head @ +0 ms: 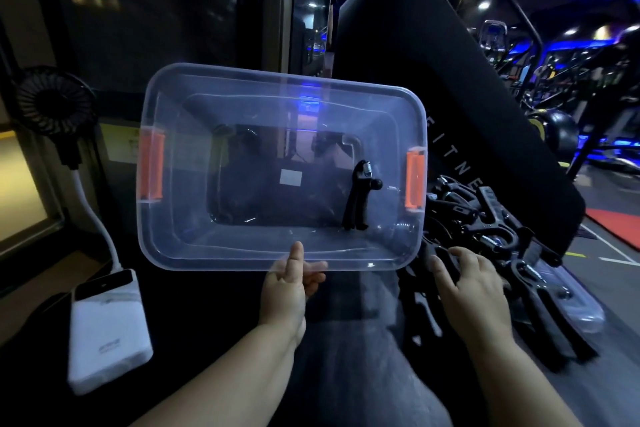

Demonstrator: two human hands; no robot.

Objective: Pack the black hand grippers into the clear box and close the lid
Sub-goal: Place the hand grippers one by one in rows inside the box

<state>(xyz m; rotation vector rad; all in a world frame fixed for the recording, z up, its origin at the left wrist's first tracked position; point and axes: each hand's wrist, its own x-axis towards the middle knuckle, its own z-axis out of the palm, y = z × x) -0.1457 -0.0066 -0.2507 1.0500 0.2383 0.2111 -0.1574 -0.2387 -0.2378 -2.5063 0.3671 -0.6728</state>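
The clear box (242, 80) with orange latches (151, 170) stands open and tilted toward me on a dark padded surface. One black hand gripper (356, 198) with a metal spring lies inside it, at the right end. My left hand (287, 291) pinches the box's near rim, thumb over the edge. To the right of the box lies a pile of several black hand grippers (485, 218). My right hand (471, 284) rests on the near part of that pile with fingers spread. The clear lid (581, 308) lies partly under the pile at the right.
A white power bank (107, 326) lies at the left, its white cable running up to a small black fan (52, 104). A black upright bench pad (415, 62) rises behind the box. Gym machines stand in blue light at the far right.
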